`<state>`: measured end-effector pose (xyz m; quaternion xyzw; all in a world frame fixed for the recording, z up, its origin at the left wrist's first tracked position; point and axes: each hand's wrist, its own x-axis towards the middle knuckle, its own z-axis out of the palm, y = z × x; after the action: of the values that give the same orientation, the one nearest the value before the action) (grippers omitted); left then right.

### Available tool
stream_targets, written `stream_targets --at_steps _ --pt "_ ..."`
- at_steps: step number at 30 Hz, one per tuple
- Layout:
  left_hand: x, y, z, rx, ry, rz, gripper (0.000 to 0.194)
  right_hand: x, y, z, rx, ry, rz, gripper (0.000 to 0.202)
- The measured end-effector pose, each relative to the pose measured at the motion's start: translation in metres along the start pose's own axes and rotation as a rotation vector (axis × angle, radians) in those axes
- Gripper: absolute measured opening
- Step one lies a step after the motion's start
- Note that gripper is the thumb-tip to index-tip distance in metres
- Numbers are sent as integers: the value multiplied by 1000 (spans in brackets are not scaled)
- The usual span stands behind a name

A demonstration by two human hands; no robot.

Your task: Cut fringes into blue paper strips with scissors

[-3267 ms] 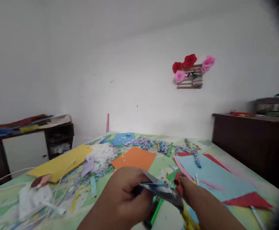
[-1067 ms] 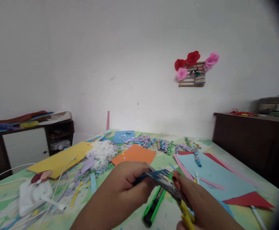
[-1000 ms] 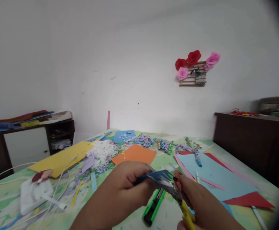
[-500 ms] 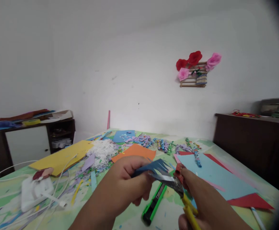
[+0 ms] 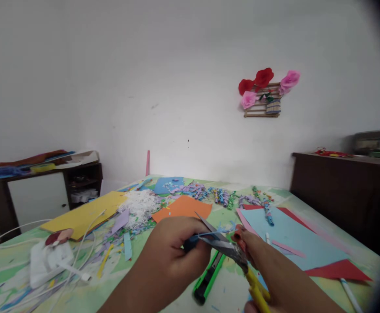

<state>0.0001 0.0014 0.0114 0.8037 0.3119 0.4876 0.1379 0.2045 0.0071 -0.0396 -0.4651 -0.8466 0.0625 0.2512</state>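
While left hand [image 5: 173, 261], pinched closed, holds blue paper [image 5: 190, 242] above green cutter [image 5: 210, 278] | right hand [image 5: 275, 269], curled, grips scissors [image 5: 235, 253] | parted blades point leftward

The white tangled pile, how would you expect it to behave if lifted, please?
The white tangled pile looks light for its size, being thin, loose strands. It would probably sag and trail, since those strands curl and overlap.

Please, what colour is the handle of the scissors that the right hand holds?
Yellow; the scissors' handle shows best in the head view.
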Motion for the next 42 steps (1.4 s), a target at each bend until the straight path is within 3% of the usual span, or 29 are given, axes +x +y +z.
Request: stream_targets --at_steps 11,18,26,30,37,42 --pt "-6 -2 0 45 -18 51 18 -1 -5 0 -35 -21 -62 67" --pt "0 2 2 -40 30 74 20 -1 0 3 -138 64 -121 71" --pt "-2 2 5 -52 100 177 24 0 -8 -3 -135 125 -83 54" --pt "-4 1 5 -29 102 185 23 0 -6 -1 -172 223 -89 50" --pt "-3 -4 5 -85 8 87 21 -1 0 2 -217 251 -61 41" --pt "-1 -7 5 -227 -92 -49 22 -1 2 -3 -152 154 -61 42"
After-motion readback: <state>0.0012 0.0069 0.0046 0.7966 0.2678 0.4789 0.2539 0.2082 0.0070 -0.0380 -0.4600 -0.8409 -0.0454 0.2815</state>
